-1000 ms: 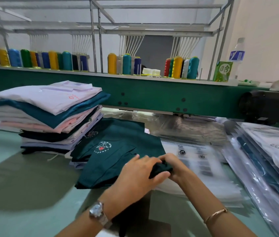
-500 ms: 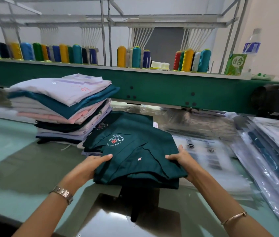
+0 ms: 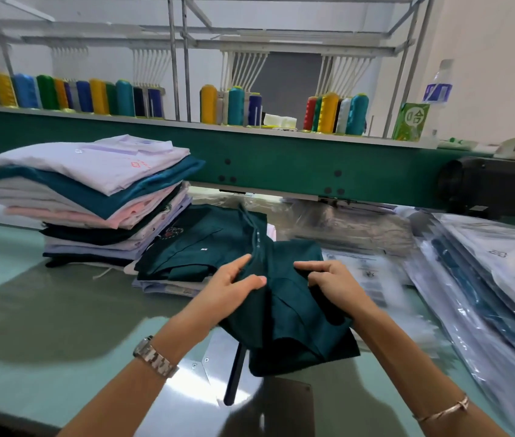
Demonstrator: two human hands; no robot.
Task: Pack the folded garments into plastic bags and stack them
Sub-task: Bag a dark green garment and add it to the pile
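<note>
A dark green folded garment [image 3: 291, 313] is lifted off the table, bunched and sagging between both hands. My left hand [image 3: 234, 288] pinches its left fold, thumb on top. My right hand [image 3: 332, 282] grips its right edge with curled fingers. Behind it a second dark green garment [image 3: 199, 247] lies flat on a low pile. A tall stack of folded garments [image 3: 98, 197], white, teal, pink and dark, stands at the left. Empty printed plastic bags [image 3: 366, 272] lie just right of my hands. Packed bags [image 3: 496, 279] are stacked at the far right.
A green machine beam [image 3: 281, 165] crosses behind the table, with several coloured thread cones [image 3: 234, 105] on the shelf above. A water bottle [image 3: 437, 89] and green carton [image 3: 410, 121] stand at the right. A metal plate [image 3: 199, 373] lies in the table [image 3: 29, 310] near me.
Half a second ago both hands held the green garment flat by its sides. Now it is lifted toward me and bunched in the middle, uncovering the green garment beneath it.
</note>
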